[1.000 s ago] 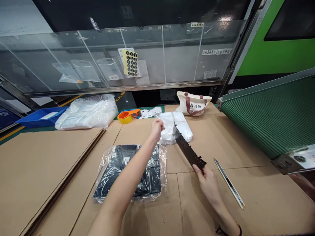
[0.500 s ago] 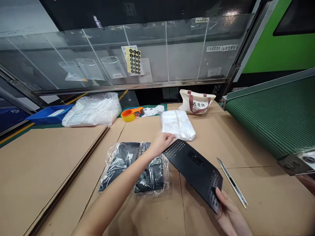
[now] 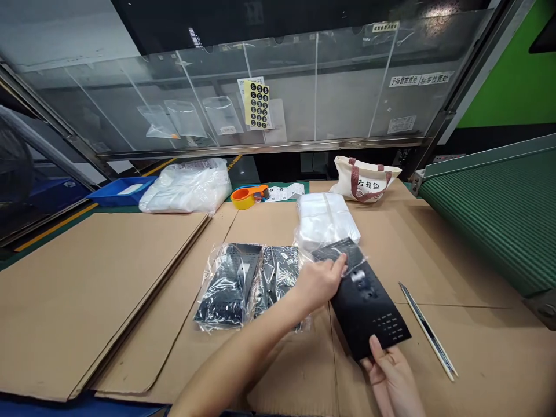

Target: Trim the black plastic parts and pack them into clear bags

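Black perforated panel (image 3: 367,307) sits low over the cardboard sheets (image 3: 460,347), a clear bag (image 3: 345,250) seemingly over its top end. Left hand (image 3: 319,284) is on that end, can't tell if it's gripping; right hand (image 3: 388,376) holds the bottom edge. Two bagged panels (image 3: 247,286) lie just left, clear bag stack (image 3: 325,219) above, green conveyor (image 3: 490,226) far right.

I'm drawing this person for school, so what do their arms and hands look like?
The left hand and right hand are bare, with no gloves, rings or tape that I can see. The left forearm is bare too, with no sleeve or watch in view. The fingers look slim.
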The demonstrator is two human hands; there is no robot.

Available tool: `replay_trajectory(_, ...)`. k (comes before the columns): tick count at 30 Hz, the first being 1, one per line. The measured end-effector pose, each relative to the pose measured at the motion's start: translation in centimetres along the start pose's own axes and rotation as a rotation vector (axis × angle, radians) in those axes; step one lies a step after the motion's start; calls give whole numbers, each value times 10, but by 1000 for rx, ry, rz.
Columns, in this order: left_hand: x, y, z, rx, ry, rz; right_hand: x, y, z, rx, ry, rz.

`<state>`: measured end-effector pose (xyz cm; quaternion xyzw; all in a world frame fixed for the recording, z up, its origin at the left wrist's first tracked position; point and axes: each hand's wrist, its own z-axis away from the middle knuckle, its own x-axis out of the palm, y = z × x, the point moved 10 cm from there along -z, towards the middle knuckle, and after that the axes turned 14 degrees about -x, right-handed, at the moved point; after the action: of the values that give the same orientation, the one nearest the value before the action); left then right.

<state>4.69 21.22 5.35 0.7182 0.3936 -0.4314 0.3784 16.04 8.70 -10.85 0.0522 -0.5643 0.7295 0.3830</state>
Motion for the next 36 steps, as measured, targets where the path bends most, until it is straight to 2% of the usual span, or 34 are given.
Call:
replay_trajectory(3, 2, 20, 13, 107, 102, -83, 17, -3, 0, 68, -139, 58)
replay_trajectory(5, -2, 25, 18, 138, 180, -118, 19, -3, 2, 113, -121, 11)
replay_trajectory(8, -13, 23, 17, 125, 290, -144, 19, -3, 4, 109, -89, -2)
replay_trajectory(13, -31, 19, 10, 89, 401, -141, 33, -5, 6, 96, -267, 55)
replay_trajectory(15, -34, 25, 12, 127, 413, -130, 33, -7, 2, 107, -238, 25)
replay_trajectory(18, -36, 39, 20, 203, 408, -105, 28, -6, -3, 118, -69, -89)
replay_trajectory(20, -37, 43, 22, 204, 395, -89, 24, -8, -4, 77, 26, -132)
replay_trajectory(21, -37, 44, 22, 189, 387, -87, 25, -9, -4, 58, 24, -119)
replay_trajectory(25, -38, 51, 24, 170, 359, -100, 47, -7, -2, 86, -168, -42)
replay_trajectory(27, -35, 60, 31, 215, 327, -83, 48, -12, -7, 48, -128, -119)
replay_trajectory(29, -30, 68, 40, 250, 289, -65, 39, -22, -15, -59, -5, -190)
replay_trajectory(31, -30, 74, 49, 267, 285, -59, 35, -26, -16, -134, 41, -175)
replay_trajectory(36, -47, 84, 64, 272, 380, -81, 54, -21, -5, -101, -119, -65)
